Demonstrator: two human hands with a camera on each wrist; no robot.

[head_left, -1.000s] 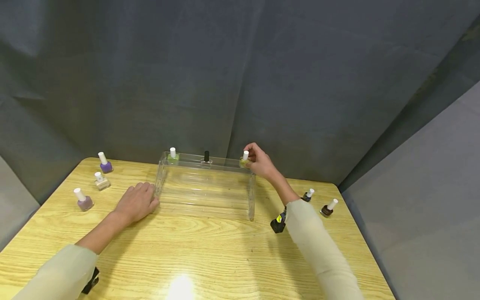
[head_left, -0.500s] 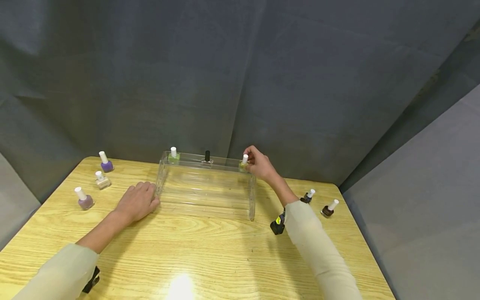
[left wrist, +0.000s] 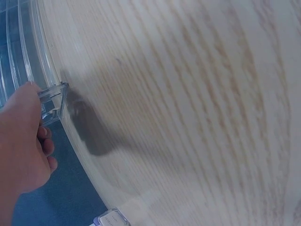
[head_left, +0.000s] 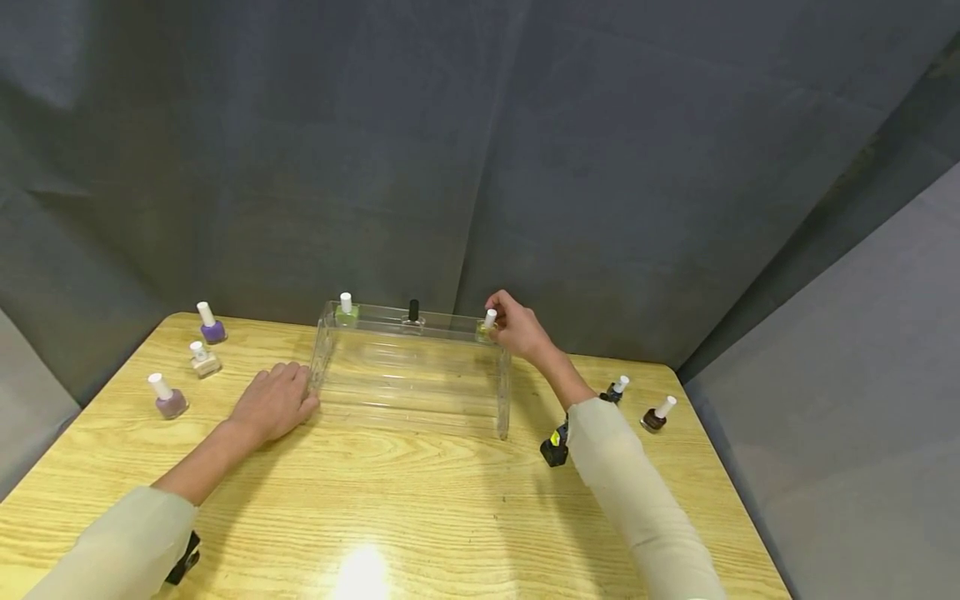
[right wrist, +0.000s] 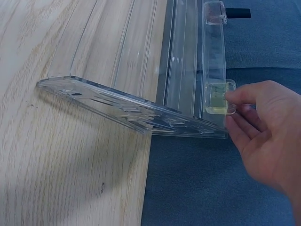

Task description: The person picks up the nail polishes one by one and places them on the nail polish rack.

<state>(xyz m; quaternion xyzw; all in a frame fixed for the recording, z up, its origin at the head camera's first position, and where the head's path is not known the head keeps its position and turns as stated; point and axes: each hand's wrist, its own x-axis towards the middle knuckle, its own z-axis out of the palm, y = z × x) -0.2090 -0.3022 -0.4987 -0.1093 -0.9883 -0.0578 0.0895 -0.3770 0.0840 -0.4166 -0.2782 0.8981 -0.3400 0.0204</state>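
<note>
Looks like smooth, glossy plastic on the clear tiered rack (right wrist: pixel 127 106), grained wood with a glossy patch on the flat yellow table (head_left: pixel 435 517), creased matt cloth on the hanging dark grey curtain (head_left: pixel 337 167), shiny glass on the small squarish yellow-green bottle (right wrist: pixel 217 99).

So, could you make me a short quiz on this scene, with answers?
1. How many bottles are on the top shelf of the clear rack?
2. True or false: the left hand is pinching the yellow bottle.
3. Which cap colour appears only once on that shelf: (a) white, (b) black, (c) red?

Key: 1. Three. 2. False; the right hand pinches it, while the left hand touches the clear rack. 3. b, on the middle bottle.
</note>
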